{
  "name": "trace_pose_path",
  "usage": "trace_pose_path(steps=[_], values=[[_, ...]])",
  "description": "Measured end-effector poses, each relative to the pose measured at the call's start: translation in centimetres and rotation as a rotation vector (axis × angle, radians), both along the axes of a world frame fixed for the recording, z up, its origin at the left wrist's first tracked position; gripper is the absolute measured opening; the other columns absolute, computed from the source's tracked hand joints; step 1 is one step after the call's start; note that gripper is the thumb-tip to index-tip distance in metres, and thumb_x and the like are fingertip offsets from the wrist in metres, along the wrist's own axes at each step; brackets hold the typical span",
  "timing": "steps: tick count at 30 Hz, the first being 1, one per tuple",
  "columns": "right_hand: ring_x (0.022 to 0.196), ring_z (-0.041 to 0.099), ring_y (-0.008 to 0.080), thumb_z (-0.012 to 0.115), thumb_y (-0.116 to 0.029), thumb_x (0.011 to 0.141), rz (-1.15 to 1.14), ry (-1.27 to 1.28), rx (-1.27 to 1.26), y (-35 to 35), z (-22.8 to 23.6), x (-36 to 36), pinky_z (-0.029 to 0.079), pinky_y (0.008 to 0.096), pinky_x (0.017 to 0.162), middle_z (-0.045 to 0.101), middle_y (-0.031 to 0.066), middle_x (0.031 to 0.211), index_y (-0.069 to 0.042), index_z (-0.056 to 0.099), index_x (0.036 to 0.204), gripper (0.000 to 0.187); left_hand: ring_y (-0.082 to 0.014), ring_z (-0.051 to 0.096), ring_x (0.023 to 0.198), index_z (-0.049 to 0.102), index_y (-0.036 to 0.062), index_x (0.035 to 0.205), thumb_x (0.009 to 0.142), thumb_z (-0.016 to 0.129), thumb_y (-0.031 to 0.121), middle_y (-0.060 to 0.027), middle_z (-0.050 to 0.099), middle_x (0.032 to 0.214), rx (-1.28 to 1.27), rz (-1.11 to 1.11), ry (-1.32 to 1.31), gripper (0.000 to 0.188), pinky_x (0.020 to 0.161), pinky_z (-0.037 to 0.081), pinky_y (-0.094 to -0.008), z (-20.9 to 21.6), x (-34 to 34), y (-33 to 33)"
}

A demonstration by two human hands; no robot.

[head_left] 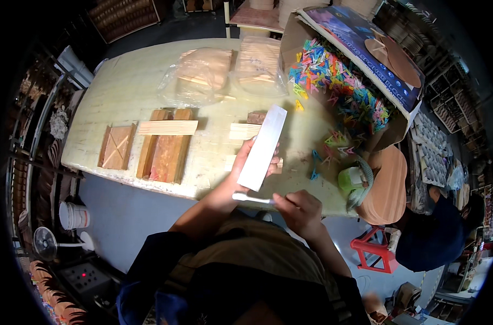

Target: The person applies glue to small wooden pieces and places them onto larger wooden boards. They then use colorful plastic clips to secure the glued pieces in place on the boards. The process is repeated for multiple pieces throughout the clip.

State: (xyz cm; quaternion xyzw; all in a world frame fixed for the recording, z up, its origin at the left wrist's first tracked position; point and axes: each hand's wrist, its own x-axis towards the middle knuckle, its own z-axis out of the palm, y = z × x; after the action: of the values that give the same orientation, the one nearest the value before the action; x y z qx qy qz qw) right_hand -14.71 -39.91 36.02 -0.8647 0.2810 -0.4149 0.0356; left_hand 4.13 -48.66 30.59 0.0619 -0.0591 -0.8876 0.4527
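A long flat pale board [263, 147] is tilted up over the table's near side, gripped by my left hand [239, 163] with the fingers round its edges. Its upper face looks bright white. My right hand [300, 212] pinches the handle of a slim white brush-like tool [252, 198], whose light head lies just below the board's lower end. Whether the head touches the board I cannot tell. Behind the board, thin light wooden strips [243, 131] and a brown block [255, 117] rest on the table, partly covered.
Wooden frames [165, 146], one bearing strips [168, 127], stand left on the table [214, 116]. Bagged wood pieces [203, 67] lie behind. A carton [390, 132] spills coloured clothespins [333, 76] at right, near a green container [350, 179] and curved wooden plates [384, 184]. Beyond, a person [430, 238] bends beside a red stool [375, 250].
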Motion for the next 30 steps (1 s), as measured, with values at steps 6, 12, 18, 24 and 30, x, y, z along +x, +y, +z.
trace_pose_path(steps=[6, 12, 18, 24, 30], values=[[0.059, 0.054, 0.0194, 0.073, -0.007, 0.07, -0.063, -0.01, 0.066, 0.2, -0.5, -0.2, 0.046, 0.0314, 0.051, 0.057, 0.0021, 0.075, -0.013, 0.069, 0.099, 0.03, -0.0182, 0.046, 0.073, 0.05, -0.0054, 0.116, 0.088, 0.047, 0.038, -0.0088, 0.054, 0.09, 0.032, -0.016, 0.126, 0.052, 0.058, 0.041, -0.0281, 0.2, 0.1, -0.1], [0.061, 0.056, 0.0196, 0.073, -0.008, 0.074, -0.188, -0.136, 0.426, -4.1, -0.1, -2.8, 0.045, 0.0301, 0.052, 0.059, 0.0059, 0.07, -0.007, 0.07, 0.095, 0.022, -0.0185, 0.046, 0.076, 0.046, -0.006, 0.121, 0.087, 0.045, 0.04, -0.0118, 0.052, 0.102, -0.128, 0.027, -0.251, 0.057, 0.06, 0.04, -0.0261, 0.7, -0.7, 2.0], [0.063, 0.056, 0.013, 0.072, -0.009, 0.078, -0.639, -0.48, 0.481, -7.7, 0.2, -6.7, 0.044, 0.0266, 0.058, 0.062, 0.0061, 0.072, -0.002, 0.071, 0.093, 0.016, -0.0153, 0.04, 0.069, 0.042, -0.0063, 0.118, 0.082, 0.047, 0.041, -0.0084, 0.046, 0.095, -0.147, -0.241, -0.168, 0.06, 0.055, 0.032, -0.0242, 1.5, -0.5, 3.2], [0.064, 0.054, 0.0091, 0.073, -0.009, 0.078, -0.369, -0.271, 0.451, -6.6, -0.2, -7.4, 0.044, 0.0254, 0.059, 0.059, 0.0047, 0.069, -0.001, 0.07, 0.093, 0.017, -0.0151, 0.039, 0.069, 0.043, -0.0064, 0.116, 0.08, 0.049, 0.043, -0.0082, 0.046, 0.095, -0.136, -0.277, -0.072, 0.061, 0.053, 0.03, -0.0238, 1.4, 0.2, 3.0], [0.065, 0.056, 0.0085, 0.073, -0.01, 0.078, -0.377, -0.377, 0.491, -7.6, -0.1, -7.7, 0.045, 0.025, 0.06, 0.06, 0.0065, 0.068, -0.001, 0.07, 0.092, 0.016, -0.0144, 0.039, 0.068, 0.044, -0.0036, 0.116, 0.081, 0.047, 0.041, -0.0082, 0.046, 0.095, -0.155, -0.216, -0.195, 0.056, 0.052, 0.029, -0.0238, 2.5, 0.3, 3.5]])
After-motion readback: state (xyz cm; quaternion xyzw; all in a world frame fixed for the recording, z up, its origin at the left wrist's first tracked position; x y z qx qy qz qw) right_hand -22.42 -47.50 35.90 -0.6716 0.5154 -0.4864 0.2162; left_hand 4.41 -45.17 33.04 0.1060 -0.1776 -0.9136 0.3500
